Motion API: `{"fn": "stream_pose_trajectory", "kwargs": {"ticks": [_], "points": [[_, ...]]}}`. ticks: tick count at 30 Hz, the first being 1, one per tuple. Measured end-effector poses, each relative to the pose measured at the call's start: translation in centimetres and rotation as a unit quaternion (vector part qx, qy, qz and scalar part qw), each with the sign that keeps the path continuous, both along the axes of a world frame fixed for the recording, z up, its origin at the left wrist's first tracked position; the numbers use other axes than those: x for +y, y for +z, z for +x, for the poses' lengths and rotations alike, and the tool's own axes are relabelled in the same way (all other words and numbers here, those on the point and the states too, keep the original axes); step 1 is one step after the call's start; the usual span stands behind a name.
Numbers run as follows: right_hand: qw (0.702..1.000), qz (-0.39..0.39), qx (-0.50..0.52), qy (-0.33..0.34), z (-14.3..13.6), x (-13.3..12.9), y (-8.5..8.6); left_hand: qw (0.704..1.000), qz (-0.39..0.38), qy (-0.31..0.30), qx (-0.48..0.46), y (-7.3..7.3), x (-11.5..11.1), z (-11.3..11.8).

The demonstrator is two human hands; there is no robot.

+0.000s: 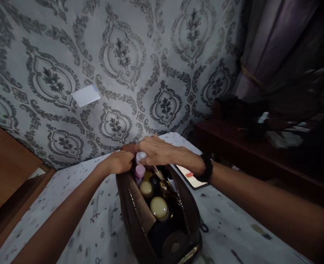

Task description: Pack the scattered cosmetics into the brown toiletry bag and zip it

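Note:
A long dark brown zip bag [127, 223] lies unzipped on a patterned cloth. My left hand [120, 162] is closed at the far left edge of the bag, its fingertips partly hidden. Over the far end, my right hand [157, 151] has its thumb and fingers bent around a small container with a pale lid [141, 157]. Just below that stands a pink-capped bottle [140, 171]. Deeper in the bag are a cream-lidded jar [146, 188], a larger jar with a yellowish lid [159, 207] and a gold item [166, 189]. Shadow hides much of the bag's floor.
A tablet or phone with a lit screen [193, 178] lies right of the bag, under my right wrist. Behind rises a patterned wall with a white card [86, 95]. Wooden furniture [11, 172] stands left; a dark red table [233, 146] holds clutter right.

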State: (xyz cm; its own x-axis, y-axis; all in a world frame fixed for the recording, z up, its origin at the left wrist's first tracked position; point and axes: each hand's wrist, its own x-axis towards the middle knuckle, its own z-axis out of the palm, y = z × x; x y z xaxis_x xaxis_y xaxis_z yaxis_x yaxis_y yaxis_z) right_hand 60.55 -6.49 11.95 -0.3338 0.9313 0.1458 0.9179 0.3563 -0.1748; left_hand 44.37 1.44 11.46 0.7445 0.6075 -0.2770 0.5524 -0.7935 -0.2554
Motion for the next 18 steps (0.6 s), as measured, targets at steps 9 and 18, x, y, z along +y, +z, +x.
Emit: {"fn": "stream_pose_trajectory", "kwargs": {"ticks": [9, 18], "points": [[1.000, 0.005, -0.020, -0.005, -0.1, 0.4, -1.0, 0.981, -0.097, -0.013, -0.170, 0.0, -0.3, -2.1], [1.000, -0.001, -0.018, 0.007, -0.1, 0.4, -0.6, 0.967, -0.112, -0.032, -0.225, -1.0, 0.2, -2.5]]}}
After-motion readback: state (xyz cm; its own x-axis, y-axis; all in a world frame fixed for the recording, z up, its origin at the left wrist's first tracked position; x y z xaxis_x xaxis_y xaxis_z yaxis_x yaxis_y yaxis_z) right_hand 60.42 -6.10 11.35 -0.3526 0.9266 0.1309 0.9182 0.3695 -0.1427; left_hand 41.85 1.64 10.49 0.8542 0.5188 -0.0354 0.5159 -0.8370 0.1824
